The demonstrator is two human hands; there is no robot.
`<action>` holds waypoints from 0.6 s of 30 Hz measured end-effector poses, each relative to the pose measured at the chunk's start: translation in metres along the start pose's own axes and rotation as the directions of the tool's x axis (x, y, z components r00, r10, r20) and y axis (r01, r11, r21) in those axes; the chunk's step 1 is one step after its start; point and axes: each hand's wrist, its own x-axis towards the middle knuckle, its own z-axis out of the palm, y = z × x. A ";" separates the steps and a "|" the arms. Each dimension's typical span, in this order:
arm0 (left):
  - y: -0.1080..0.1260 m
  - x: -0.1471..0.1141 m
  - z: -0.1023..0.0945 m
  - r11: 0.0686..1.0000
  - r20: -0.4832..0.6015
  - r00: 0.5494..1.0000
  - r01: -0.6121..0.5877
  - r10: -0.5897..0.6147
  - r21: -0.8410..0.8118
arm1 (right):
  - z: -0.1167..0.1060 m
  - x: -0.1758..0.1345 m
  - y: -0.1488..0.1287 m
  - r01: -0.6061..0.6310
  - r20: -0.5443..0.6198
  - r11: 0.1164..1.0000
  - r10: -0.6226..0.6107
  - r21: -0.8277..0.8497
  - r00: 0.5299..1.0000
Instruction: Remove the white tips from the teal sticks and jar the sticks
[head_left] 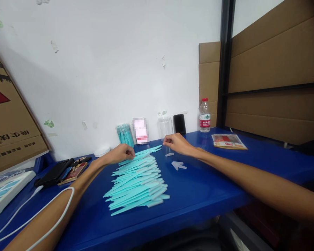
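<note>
My left hand [124,152] is closed at the far end of the pile, its fingers pinching a slim turquoise stick that looks like an eyebrow razor [151,150]. That razor's tip points right, towards my right hand [177,143], whose fingertips are pinched together just past it. Whatever they hold, if anything, is too small to make out. Below my left hand lies a long pile of similar turquoise razors [138,184], with translucent covers on their right ends. Several loose translucent caps [178,165] rest on the blue table right of the pile.
Along the wall stand a jar of turquoise sticks [125,135], a phone with a lit screen [140,130], a clear jar [165,126], a black phone [179,123] and a water bottle [204,116]. A packet [229,141] lies right; a white cable [70,200] crosses my left forearm.
</note>
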 end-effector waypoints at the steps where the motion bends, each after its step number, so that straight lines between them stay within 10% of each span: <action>1: 0.001 -0.001 0.000 1.000 0.011 1.000 -0.007 0.007 -0.005 | 0.000 0.000 0.000 -0.001 0.005 1.000 0.001 0.001 1.000; 12: 0.007 -0.003 0.004 0.998 0.045 0.998 -0.040 0.042 -0.042 | -0.003 0.000 -0.001 -0.023 0.043 1.000 0.024 -0.021 0.999; 18: -0.007 0.003 0.017 0.994 -0.165 0.986 -0.018 0.035 0.103 | -0.005 0.000 -0.001 -0.022 0.056 0.997 0.027 -0.074 0.998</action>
